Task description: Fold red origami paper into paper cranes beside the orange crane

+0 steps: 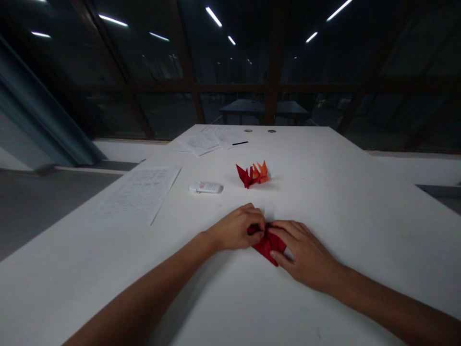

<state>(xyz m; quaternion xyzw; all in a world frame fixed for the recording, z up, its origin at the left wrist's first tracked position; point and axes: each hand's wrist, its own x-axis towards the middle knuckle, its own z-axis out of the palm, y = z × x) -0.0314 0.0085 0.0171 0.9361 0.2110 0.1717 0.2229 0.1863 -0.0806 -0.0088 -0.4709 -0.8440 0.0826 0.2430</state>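
Note:
A folded piece of red paper (265, 247) lies on the white table (345, 202), with a pointed corner toward me. My left hand (239, 227) is closed on its left upper part, thumb and fingers curled together. From the right, my right hand (304, 250) grips the paper's right side, its fingers over the top edge and its thumb near the lower point. The fingers hide part of the folds. Beyond my hands stand a red origami crane (247, 177) and an orange one (262, 172), close together.
A white bottle or tube (206, 187) lies left of the cranes. A written sheet (139, 194) is at the left, and more papers (205, 140) with a black pen (240, 143) lie farther back. Dark windows stand beyond the table.

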